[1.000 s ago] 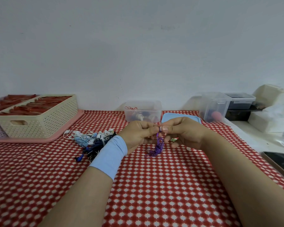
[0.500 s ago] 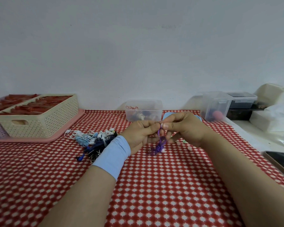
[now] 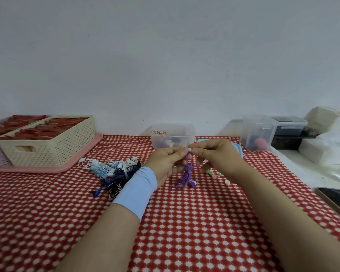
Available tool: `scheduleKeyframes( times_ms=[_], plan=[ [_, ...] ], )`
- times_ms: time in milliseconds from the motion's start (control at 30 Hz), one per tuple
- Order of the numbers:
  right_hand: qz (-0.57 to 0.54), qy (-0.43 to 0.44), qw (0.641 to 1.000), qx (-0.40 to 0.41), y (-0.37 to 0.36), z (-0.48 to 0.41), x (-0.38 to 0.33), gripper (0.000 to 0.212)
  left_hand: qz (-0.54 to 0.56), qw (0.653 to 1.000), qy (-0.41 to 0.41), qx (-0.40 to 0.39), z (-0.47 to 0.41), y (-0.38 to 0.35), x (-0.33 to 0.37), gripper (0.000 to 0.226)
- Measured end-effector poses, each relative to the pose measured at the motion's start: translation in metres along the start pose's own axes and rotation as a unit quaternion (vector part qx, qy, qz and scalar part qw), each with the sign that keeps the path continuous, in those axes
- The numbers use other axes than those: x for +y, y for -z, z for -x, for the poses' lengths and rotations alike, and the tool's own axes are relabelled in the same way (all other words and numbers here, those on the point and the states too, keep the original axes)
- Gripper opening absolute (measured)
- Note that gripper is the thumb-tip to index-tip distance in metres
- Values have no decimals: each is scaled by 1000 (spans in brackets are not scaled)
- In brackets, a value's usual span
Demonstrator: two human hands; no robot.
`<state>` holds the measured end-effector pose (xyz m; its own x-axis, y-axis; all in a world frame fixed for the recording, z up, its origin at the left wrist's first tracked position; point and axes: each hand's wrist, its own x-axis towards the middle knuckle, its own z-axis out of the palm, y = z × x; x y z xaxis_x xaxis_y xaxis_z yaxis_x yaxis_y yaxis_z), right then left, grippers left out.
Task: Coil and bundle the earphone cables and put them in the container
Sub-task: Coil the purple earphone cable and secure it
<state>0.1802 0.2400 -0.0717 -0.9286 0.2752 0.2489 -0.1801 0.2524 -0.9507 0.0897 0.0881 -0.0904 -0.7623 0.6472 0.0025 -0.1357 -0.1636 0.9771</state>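
A purple earphone cable [image 3: 187, 176] hangs in a tangled bunch between my hands, its lower loops touching the red checked tablecloth. My left hand [image 3: 166, 163] and my right hand [image 3: 216, 156] both pinch its top end, fingertips almost meeting. Behind them stands a clear plastic container [image 3: 173, 135] with several bundled earphones inside and red rubber bands on its rim. A pile of loose earphones [image 3: 112, 171], white, light blue and dark blue, lies to the left of my left wrist.
A cream perforated basket [image 3: 45, 144] sits on a pink tray [image 3: 82, 158] at the far left. A blue lid [image 3: 238, 148] lies behind my right hand. Clear boxes [image 3: 257, 132] stand at the back right, and a phone [image 3: 336, 199] lies at the right edge. Small coloured ear tips [image 3: 210, 171] lie under my right hand.
Both hands have risen slightly and shifted toward the container, lifting the purple cable so more of it hangs straight. The grip on its top end stays the same.
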Motion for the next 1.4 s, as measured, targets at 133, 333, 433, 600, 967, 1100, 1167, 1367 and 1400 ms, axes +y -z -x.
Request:
scheduleKeyframes(
  times_ms=[133,333,433,600,967,1100,1167,1367,1400],
  plan=[
    [67,22,997,15,1,0,-2,12,9,1000,7,3,1,0,1,19],
    [114,38,992,24,4,1,-4,7,5,1000,28,-8,2,0,1,20],
    [118,34,992,13,5,2,-6,8,-13,999,22,-24,2,2,0,17],
    [126,36,991,5,2,3,-7,6,-36,999,3,0,1,1,0,15],
    [63,-30,995,-72,12,8,-12,9,-67,996,23,-56,4,5,3,19],
    [49,-55,994,-81,14,8,-12,8,-84,993,30,-78,6,4,4,15],
    [49,-61,993,-87,15,9,-13,9,-94,992,31,-80,5,4,3,13],
    [23,-78,992,-93,16,6,-9,8,-90,992,19,-91,8,2,4,14],
    [31,-87,990,-102,17,6,-8,7,-106,990,17,-92,8,1,4,11]
  ],
)
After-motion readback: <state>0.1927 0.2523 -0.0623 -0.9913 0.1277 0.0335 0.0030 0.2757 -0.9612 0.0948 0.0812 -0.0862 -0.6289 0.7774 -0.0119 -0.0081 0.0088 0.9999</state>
